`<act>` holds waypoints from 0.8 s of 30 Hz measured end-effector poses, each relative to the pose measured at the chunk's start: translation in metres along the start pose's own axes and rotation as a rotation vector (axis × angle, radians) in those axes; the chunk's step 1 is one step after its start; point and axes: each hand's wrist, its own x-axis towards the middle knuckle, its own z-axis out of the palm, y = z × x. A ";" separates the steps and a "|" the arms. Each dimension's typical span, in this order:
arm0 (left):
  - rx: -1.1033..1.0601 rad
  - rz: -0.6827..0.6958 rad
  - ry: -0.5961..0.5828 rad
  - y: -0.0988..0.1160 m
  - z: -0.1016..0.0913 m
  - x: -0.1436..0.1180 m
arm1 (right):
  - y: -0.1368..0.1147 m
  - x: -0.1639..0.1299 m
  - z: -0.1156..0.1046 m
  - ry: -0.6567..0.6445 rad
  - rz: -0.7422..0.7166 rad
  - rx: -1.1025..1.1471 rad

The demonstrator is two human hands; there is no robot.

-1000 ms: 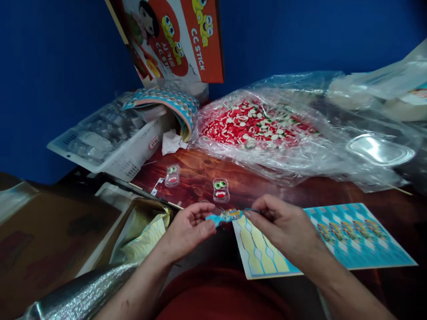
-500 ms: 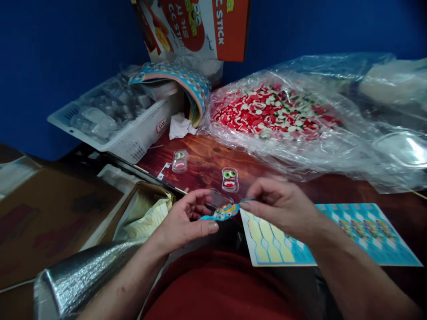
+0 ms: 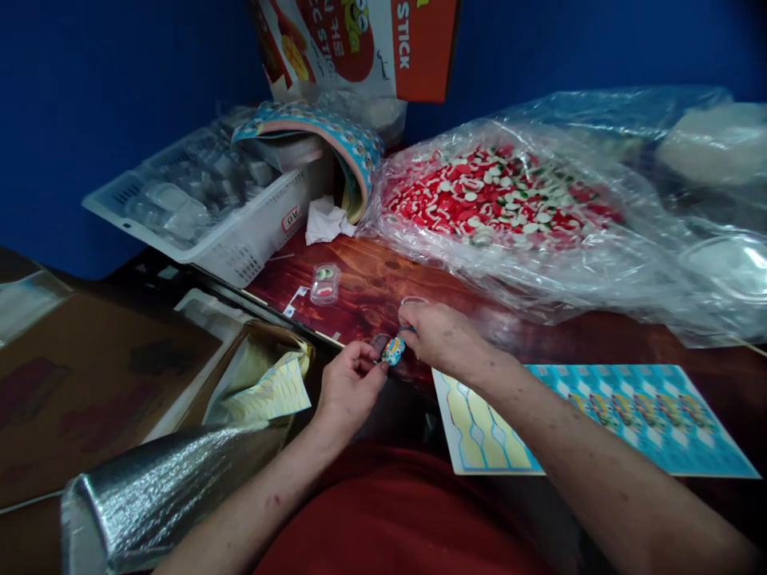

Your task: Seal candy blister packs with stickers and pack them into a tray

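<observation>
A blue patterned sticker strip (image 3: 394, 351) is stretched between my two hands near the table's front edge. My left hand (image 3: 351, 387) is closed, pinching its lower left end between thumb and fingers. My right hand (image 3: 443, 339) is also closed, its fingertips at the upper right end of the strip. A clear plastic edge (image 3: 413, 301) shows just behind my right hand; the rest is covered. Farther left on the table lies a small clear case (image 3: 324, 284) with green-and-white eye pieces and a red piece. Below my right forearm lies a blue sticker sheet (image 3: 635, 415), with bare yellow backing at its left.
A clear bag (image 3: 503, 200) of red, white and green pieces spreads across the back right. At the left stands a white basket (image 3: 240, 239) of clear cases, with a curled sticker sheet (image 3: 359, 152) against it. A carton (image 3: 257, 343) holds yellow backing paper (image 3: 281, 391).
Both hands have moved forward and up over the table with the sticker strip. My right hand now covers where a case with green eyes showed before. The strip is more tilted.
</observation>
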 end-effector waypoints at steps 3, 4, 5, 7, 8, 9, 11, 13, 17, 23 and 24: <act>0.114 0.065 -0.011 -0.006 0.002 -0.001 | -0.001 0.000 0.002 -0.002 -0.037 -0.069; 0.146 0.086 -0.008 -0.008 0.002 -0.002 | 0.000 0.000 0.003 -0.010 -0.049 -0.081; 0.172 0.113 0.000 -0.010 0.002 -0.002 | 0.000 -0.001 0.004 -0.017 -0.061 -0.088; 0.224 0.182 0.015 -0.012 0.001 -0.002 | -0.001 -0.001 0.008 -0.028 -0.082 -0.101; 0.261 0.218 0.016 -0.012 0.000 -0.002 | -0.002 -0.002 0.009 -0.029 -0.091 -0.110; 0.309 0.250 0.010 -0.011 -0.001 -0.002 | -0.003 -0.003 0.011 -0.023 -0.097 -0.120; 0.429 0.289 -0.022 -0.009 -0.002 -0.002 | -0.007 -0.005 0.016 0.001 -0.115 -0.134; 0.546 0.300 -0.067 -0.007 -0.004 -0.002 | -0.010 -0.007 0.018 0.025 -0.132 -0.139; 0.639 0.357 -0.134 0.007 -0.011 -0.002 | -0.008 -0.012 0.013 0.099 -0.101 -0.113; 0.753 0.625 -0.159 0.064 -0.015 0.038 | 0.026 -0.013 0.001 0.404 0.184 0.196; 0.793 0.642 -0.205 0.072 -0.013 0.049 | 0.031 -0.012 0.003 0.421 0.253 0.239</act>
